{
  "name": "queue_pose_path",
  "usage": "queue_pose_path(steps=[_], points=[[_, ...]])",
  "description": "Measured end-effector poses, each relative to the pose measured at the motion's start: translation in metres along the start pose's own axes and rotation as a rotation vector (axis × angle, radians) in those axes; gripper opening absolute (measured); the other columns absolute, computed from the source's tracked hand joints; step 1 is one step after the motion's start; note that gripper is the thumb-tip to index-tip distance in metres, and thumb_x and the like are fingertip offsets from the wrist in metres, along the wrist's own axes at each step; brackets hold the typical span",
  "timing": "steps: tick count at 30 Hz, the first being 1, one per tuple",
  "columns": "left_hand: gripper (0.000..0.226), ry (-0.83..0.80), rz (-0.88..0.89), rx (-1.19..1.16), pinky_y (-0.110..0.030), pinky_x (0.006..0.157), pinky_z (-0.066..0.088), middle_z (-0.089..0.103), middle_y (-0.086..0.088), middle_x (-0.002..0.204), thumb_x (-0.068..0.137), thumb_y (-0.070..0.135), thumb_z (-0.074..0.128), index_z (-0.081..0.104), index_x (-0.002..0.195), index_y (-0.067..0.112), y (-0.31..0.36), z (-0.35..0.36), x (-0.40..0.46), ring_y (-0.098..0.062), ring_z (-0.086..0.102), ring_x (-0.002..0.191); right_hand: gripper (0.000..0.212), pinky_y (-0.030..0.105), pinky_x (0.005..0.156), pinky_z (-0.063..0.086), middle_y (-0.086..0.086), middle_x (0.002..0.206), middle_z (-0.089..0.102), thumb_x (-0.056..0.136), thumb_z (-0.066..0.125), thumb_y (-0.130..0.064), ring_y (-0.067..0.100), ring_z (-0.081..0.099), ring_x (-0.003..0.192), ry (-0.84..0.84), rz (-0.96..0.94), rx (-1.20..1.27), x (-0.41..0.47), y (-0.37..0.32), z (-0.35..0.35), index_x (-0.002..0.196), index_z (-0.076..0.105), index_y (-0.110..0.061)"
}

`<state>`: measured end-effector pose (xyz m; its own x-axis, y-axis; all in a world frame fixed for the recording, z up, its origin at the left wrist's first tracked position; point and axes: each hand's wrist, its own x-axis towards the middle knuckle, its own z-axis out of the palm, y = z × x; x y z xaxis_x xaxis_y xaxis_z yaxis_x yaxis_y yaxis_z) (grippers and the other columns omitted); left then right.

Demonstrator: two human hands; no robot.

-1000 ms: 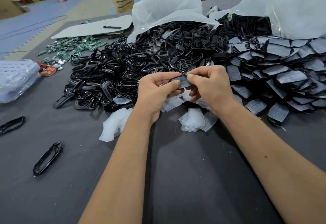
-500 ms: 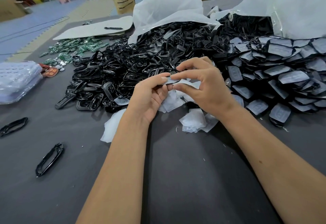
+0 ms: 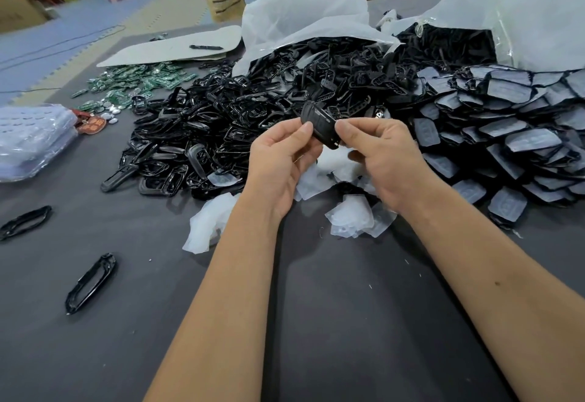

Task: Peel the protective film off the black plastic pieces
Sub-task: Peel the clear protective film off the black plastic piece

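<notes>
Grey felt covers the wide work table (image 3: 332, 322), with a warehouse floor beyond. Both bare forearms reach forward, hands raised side by side above crumpled white peeled film scraps (image 3: 346, 218). Between them sits one small curved black plastic piece (image 3: 319, 124), tilted, pinched at its left end by the left hand (image 3: 281, 164) and at its lower right end by the right hand (image 3: 383, 157), thumbs on top. Behind lies a heap of glossy black plastic frames (image 3: 202, 135); to the right, a pile of film-covered black pieces (image 3: 512, 123).
</notes>
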<state>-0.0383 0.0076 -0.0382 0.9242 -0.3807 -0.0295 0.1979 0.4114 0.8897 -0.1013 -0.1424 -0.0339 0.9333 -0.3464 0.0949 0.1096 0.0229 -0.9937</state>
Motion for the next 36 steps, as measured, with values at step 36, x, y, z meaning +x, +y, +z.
queue_pose_path(steps=[36], points=[[0.006, 0.080, 0.119, 0.128, -0.022, 0.061, 0.055, 0.074, -0.005, 0.081, 0.102, 0.010, 0.065, 0.067, 0.098, 0.006, -0.010, 0.009, -0.002, -0.012, 0.066, 0.064, 0.024, 0.021, 0.078, 0.057, 0.001, 0.086, 0.078, 0.085, 0.079, 0.004, 0.010, 0.074, 0.082, 0.023, -0.118, -0.055, 0.000, -0.001, -0.007, 0.104, 0.077, -0.011]])
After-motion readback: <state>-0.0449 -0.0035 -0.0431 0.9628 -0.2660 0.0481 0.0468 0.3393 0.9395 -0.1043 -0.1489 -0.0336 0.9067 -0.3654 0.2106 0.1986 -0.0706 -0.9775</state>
